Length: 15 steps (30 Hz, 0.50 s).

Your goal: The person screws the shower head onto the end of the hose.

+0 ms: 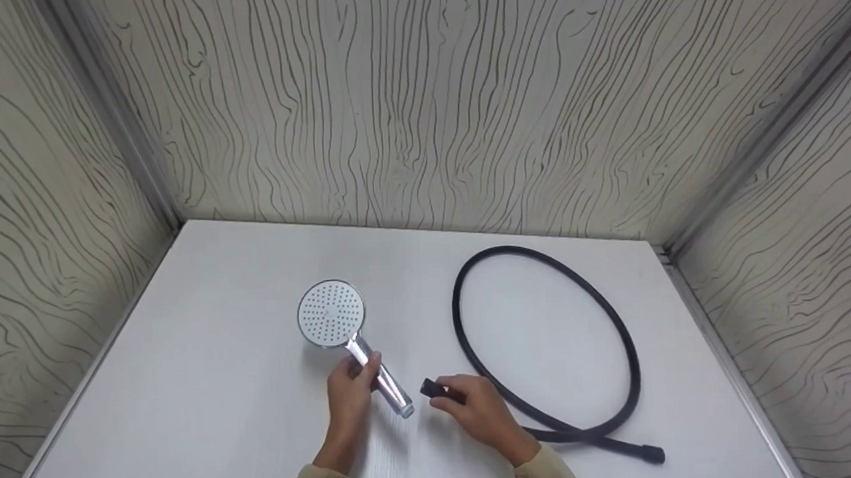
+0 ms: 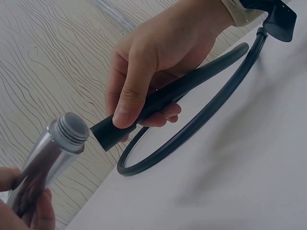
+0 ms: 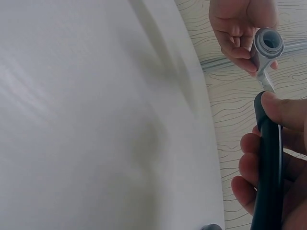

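Note:
A chrome shower head [image 1: 331, 314] with a round white dotted face is held up by my left hand [image 1: 350, 396], its fingers wrapped round the handle. The threaded end [image 2: 73, 128] of that handle points toward my right side. My right hand [image 1: 478, 411] grips a black shower hose [image 2: 163, 101] just behind its end connector [image 2: 109, 134]. Connector and thread are close but apart. From the right wrist view, the open threaded mouth [image 3: 271, 42] shows beyond the connector. The rest of the hose loops to the right, its other end [image 1: 652, 454] near the front right.
Everything is over a white table [image 1: 206, 352]. Panels with a wood-grain line pattern [image 1: 404, 109] rise behind it and on both sides, with grey metal strips [image 1: 109, 110] at the corners.

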Motion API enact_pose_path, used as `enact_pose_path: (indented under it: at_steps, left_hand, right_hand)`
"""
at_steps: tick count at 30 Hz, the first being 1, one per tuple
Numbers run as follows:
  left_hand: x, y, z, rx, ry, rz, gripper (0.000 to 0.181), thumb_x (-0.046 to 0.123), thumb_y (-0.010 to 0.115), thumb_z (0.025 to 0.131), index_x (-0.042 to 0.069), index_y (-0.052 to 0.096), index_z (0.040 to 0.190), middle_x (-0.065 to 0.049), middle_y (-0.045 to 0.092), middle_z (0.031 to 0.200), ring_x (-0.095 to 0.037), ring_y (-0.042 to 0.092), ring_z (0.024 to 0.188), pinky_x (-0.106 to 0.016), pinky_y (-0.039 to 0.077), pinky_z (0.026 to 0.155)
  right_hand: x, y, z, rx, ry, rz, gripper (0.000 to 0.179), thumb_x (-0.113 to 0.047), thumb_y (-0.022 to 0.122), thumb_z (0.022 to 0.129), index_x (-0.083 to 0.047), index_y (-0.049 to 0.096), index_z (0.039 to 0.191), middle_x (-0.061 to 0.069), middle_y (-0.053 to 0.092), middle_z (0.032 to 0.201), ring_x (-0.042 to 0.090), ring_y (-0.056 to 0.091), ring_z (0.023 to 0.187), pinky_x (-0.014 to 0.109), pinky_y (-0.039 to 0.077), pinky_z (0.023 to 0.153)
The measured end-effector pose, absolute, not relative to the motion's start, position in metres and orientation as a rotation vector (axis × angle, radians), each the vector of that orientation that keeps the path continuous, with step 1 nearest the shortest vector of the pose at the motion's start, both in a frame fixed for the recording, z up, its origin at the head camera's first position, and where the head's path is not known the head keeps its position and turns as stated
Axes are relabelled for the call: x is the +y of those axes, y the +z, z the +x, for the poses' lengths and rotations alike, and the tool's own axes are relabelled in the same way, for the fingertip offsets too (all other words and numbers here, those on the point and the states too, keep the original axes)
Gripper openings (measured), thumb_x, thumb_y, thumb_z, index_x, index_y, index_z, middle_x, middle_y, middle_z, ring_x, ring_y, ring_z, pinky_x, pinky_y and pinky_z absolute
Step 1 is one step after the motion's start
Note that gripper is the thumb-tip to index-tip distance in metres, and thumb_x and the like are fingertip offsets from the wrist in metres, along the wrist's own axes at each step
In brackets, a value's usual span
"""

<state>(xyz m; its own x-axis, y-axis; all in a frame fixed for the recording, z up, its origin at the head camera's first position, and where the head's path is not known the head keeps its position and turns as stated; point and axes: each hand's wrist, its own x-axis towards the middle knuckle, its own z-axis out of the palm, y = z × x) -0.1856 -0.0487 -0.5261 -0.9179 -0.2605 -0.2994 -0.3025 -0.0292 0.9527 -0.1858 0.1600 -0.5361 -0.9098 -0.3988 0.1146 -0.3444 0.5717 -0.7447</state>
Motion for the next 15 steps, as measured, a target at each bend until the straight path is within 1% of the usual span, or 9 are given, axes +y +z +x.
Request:
enact_pose_path:
  at_steps: [6, 11, 15]
  left_hand:
    - [-0.0467, -0.5233, -0.1841, 2.185, 2.128, -0.62, 0.051, 0.037, 0.057, 0.098, -0.003, 0.053, 0.128, -0.015, 0.067, 0.113, -0.02, 0.068, 0.098, -0.044, 0.051, 0.096]
    - [-0.0451, -0.5218, -0.184, 2.195, 2.119, -0.622, 0.051, 0.037, 0.057, 0.098, -0.004, 0.052, 0.129, -0.015, 0.067, 0.113, -0.02, 0.068, 0.097, -0.044, 0.052, 0.096]
    - [-0.0441, -0.5212, -0.1842, 2.208, 2.108, -0.629, 0.049, 0.036, 0.057, 0.098, -0.004, 0.053, 0.128, -0.014, 0.067, 0.111, -0.019, 0.069, 0.095, -0.044, 0.052, 0.095]
  right_hand:
    - [0.1605, -0.5355, -0.1858, 2.728, -1.301, -0.691, 0.011, -0.024, 0.07, 0.089, -0.015, 0.073, 0.095, -0.007, 0.06, 0.068, -0.004, 0.043, 0.059, 0.015, 0.041, 0.054]
    - [0.1615, -0.5349, -0.1853, 2.717, -1.314, -0.699, 0.019, -0.033, 0.068, 0.089, -0.015, 0.073, 0.095, -0.005, 0.06, 0.068, -0.004, 0.043, 0.058, 0.015, 0.041, 0.054]
    - [0.1618, -0.5339, -0.1847, 2.713, -1.32, -0.693, 0.022, -0.036, 0.067, 0.089, -0.016, 0.073, 0.095, -0.005, 0.06, 0.067, -0.004, 0.043, 0.058, 0.015, 0.041, 0.053]
